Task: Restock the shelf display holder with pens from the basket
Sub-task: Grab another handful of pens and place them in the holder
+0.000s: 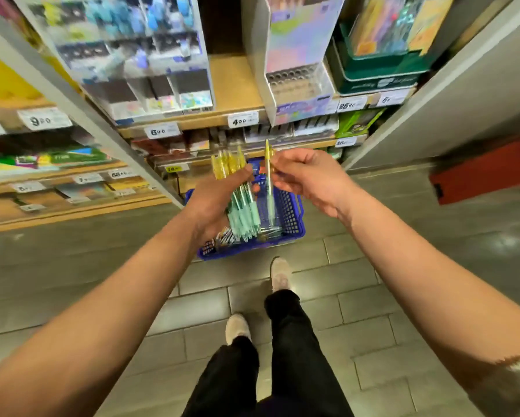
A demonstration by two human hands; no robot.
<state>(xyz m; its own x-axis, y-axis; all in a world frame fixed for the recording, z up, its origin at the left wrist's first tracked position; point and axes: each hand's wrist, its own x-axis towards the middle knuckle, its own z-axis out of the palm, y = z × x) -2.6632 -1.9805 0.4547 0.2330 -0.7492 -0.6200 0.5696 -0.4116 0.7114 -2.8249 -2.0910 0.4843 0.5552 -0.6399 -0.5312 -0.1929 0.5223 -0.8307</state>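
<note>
One yellow-capped pen [269,176] is pinched upright in my right hand [308,179], and the fingers of my left hand [216,200] are curled round a thick bundle of pens [240,203]. Both hover over the blue basket [292,218] on the floor, well below the display holder [298,82] on the shelf. The bundle looks fat for one grip. If my grip loosens on the reach up, pens could slide out and drop.

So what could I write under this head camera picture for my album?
Left hand grips a bunch of pens, right hand pinches one pen over the blue basket.
</note>
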